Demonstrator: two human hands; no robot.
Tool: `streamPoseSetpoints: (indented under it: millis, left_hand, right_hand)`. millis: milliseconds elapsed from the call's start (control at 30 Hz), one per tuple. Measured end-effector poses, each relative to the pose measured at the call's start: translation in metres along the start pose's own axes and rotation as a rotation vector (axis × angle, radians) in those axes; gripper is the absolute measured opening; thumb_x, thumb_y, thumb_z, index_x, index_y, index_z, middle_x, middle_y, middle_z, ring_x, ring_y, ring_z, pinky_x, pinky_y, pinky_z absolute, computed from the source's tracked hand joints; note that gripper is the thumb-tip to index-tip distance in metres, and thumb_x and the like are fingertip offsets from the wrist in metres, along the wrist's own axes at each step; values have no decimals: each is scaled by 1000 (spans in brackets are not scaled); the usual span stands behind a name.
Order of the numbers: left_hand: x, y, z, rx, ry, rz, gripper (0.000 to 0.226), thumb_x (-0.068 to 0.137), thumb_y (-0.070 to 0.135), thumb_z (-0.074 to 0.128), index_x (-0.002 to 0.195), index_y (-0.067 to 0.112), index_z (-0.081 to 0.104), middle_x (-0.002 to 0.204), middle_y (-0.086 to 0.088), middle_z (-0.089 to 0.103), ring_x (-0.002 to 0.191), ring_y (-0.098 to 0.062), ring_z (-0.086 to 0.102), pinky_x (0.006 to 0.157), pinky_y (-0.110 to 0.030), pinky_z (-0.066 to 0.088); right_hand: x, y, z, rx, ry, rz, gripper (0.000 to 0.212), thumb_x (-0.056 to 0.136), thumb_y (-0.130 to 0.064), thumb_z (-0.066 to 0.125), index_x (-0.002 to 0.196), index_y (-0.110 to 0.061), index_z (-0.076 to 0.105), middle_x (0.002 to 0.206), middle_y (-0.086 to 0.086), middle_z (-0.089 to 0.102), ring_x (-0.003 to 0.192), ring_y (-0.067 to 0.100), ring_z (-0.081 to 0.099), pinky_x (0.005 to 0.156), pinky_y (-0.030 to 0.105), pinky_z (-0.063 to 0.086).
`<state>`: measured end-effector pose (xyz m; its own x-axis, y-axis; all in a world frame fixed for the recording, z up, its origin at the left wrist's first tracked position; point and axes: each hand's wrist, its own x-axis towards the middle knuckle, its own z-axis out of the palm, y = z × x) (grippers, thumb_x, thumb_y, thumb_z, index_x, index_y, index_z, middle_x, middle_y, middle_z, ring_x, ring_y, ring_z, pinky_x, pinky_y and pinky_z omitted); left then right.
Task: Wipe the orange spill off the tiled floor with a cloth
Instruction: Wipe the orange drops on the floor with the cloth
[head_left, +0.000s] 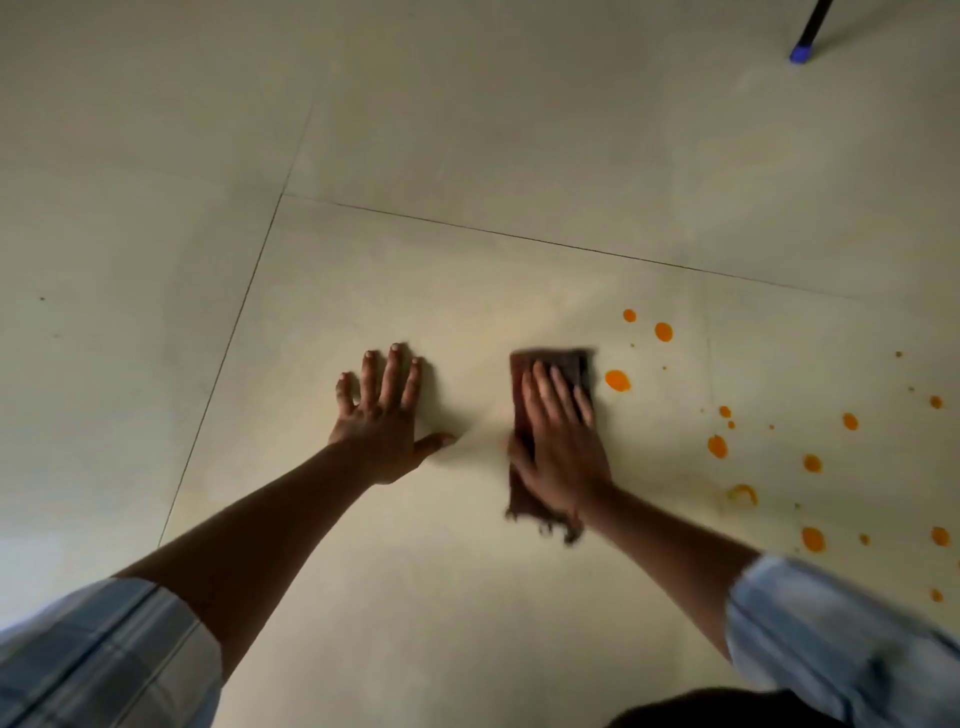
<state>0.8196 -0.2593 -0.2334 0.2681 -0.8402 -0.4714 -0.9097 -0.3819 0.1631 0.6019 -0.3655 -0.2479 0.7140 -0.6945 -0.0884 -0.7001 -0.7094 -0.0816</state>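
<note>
A dark brown cloth (574, 366) lies flat on the pale tiled floor (467, 156). My right hand (558, 441) presses down on it, fingers spread over its top. Orange spill drops (617, 380) are scattered to the right of the cloth, the nearest one just beside its right edge. More drops (717, 446) spread toward the right border of the view. My left hand (387, 415) rests palm down on the bare tile, fingers apart, to the left of the cloth and holding nothing.
A black leg with a blue foot (802, 52) stands at the far right. Dark grout lines (519, 239) cross the floor beyond my hands and to their left. A faint yellowish smear (742, 494) lies among the drops.
</note>
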Motion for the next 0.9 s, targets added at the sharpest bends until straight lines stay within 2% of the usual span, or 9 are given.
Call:
streamPoseSetpoints:
  millis: [100,167,267,367,433,500,667,833,900]
  left_hand:
    - [-1,9,-13,29,-42,-65,106,82,78,36,152,15,-14,157,-11,-27,145,-38,-17,116,-59,3]
    - [2,18,-23,47,-14,-76,109,80,73,49,152,14,-9,159,-12,-20,146,-39,-10,115,-58,5]
    - [16,34,-33,97,53,63,111,77,50,71,153,20,-5,160,-7,-17,147,-35,-7,115,-56,7]
    - [22,44,-35,113,-55,183,98,80,32,73,153,26,8,162,-1,-9,148,-27,0,112,-52,22]
    - [21,47,-33,69,-94,170,100,78,32,75,153,26,9,161,1,-10,147,-26,1,109,-49,29]
    - [15,49,-30,43,-129,135,110,73,38,79,153,24,6,161,1,-13,147,-27,-2,109,-49,31]
    - [15,61,-27,59,-129,76,121,67,44,82,153,20,0,160,-2,-18,146,-31,-4,109,-51,31]
    - [3,78,-33,88,-153,33,117,70,45,80,153,18,2,161,-4,-14,147,-30,-2,112,-52,28]
    - [1,90,-35,74,-182,46,115,73,45,78,153,19,1,161,-4,-15,148,-31,-4,115,-53,22]
  right_hand:
    - [-43,10,0,29,-57,-126,78,90,-51,40,153,-9,21,160,10,20,148,27,17,117,46,18]
    - [-11,20,0,-3,-30,-44,77,90,-51,36,152,-9,23,160,9,21,147,26,19,117,45,17]
    - [33,32,-3,-7,-25,116,76,92,-56,25,152,-9,22,161,9,19,149,24,14,119,43,12]
    - [-12,26,-1,18,-42,70,76,92,-52,29,152,-7,22,161,11,18,148,27,15,119,45,15]
    - [-66,26,-2,38,-44,-18,76,91,-50,40,152,-8,23,160,12,20,147,28,19,118,45,17]
    - [-68,41,-1,44,-53,-56,77,90,-50,43,152,-9,24,160,11,21,147,28,21,117,45,18]
    - [17,74,-6,2,-35,176,76,92,-56,26,151,-8,25,160,11,21,148,26,16,119,44,11]
    - [-71,49,-7,87,-72,121,78,89,-51,39,152,-7,25,160,12,20,148,29,17,118,47,18]
    - [-71,57,-7,111,-94,110,77,90,-52,38,152,-8,24,160,12,20,148,29,17,118,48,19]
